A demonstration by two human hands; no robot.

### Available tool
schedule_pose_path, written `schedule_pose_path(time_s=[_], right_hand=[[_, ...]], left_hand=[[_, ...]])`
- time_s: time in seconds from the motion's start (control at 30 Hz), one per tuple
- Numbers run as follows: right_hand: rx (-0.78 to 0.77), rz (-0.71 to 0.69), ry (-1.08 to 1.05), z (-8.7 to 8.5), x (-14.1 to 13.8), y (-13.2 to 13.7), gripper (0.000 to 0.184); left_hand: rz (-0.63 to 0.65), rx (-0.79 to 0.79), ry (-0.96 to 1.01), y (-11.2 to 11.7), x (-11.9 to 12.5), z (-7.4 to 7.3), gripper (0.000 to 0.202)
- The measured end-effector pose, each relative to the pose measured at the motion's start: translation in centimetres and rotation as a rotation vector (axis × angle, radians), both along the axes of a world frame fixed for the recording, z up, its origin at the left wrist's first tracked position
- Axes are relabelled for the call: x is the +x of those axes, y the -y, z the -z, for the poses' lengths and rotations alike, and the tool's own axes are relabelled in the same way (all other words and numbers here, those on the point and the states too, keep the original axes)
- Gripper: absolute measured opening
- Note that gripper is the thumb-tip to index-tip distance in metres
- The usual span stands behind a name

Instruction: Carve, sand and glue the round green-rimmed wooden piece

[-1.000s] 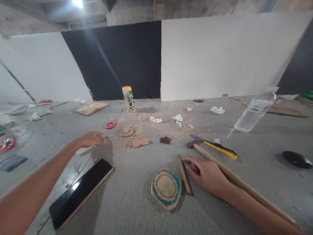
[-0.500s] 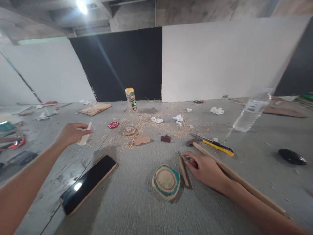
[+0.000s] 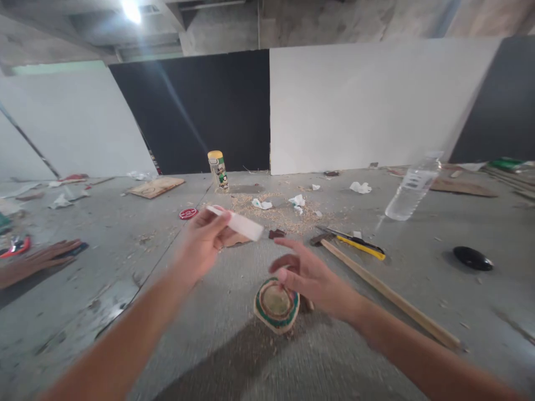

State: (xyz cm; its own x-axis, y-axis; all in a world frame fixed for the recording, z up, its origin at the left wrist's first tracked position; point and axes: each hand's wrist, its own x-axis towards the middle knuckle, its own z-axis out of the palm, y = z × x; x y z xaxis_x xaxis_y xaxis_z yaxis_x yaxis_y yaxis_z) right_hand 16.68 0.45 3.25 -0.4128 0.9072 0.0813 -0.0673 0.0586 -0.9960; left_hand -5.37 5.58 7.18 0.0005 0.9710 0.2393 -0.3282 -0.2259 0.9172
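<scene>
My left hand (image 3: 207, 236) is closed on a flat white strip (image 3: 240, 224), its thumb on top, held above the floor; what the strip is made of I cannot make out. Facing it, my right hand (image 3: 311, 273) hovers with fingers apart and nothing in them. Just below and left of that hand lies a rounded wooden piece (image 3: 276, 327) with a green painted ring. A thin wooden stick (image 3: 308, 304) is mostly hidden under the right hand. Behind my left hand, a small tan block (image 3: 236, 240) is partly covered. A dark brown block (image 3: 276, 234) rests near the strip's end.
On the right lie a long-handled hammer (image 3: 393, 295), a yellow utility knife (image 3: 363, 248), a black mouse-shaped object (image 3: 472, 258) and a clear bottle (image 3: 412, 192). Farther back are a yellow-lidded bottle (image 3: 218, 171) and a red disc (image 3: 188, 214). Another person's hand (image 3: 50, 256) rests at left.
My left hand has swung right and inward with the white strip. My right hand has let go of the wooden stick and moved left over the ringed piece. Another person's hand has appeared at left.
</scene>
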Motion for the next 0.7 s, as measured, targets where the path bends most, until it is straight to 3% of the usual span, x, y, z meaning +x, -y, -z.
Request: schedule_pose_path(time_s=[0.1,0.2,0.27,0.4,0.57,0.7], right_hand=[[-0.127,0.086,-0.415,-1.4,-2.1,-0.8,0.046],[-0.174,0.233,-0.595,-2.3,-2.0,-2.6,0.031],[-0.200,0.273,-0.619,-2.4,-0.8,-3.9,0.033],[-0.264,0.326,-0.645,-1.8,1.7,-5.5,0.041],[-0.357,0.348,-0.565,-0.5,2.3,-6.0,0.041],[-0.361,0.355,-0.475,0.1,1.3,-6.0,0.038]], left_hand=[[0.088,-0.001,-0.013,1.4,5.4,0.8,0.024],[0.178,0.035,-0.083,1.5,6.9,1.0,0.030],[0.193,0.027,-0.257,0.7,6.1,1.2,0.031],[0.106,-0.005,-0.735,-1.6,2.3,2.4,0.028],[0.019,-0.005,-0.945,-3.8,-1.6,3.4,0.013],[0.042,0.039,-1.024,-3.8,-1.4,3.2,0.021]])
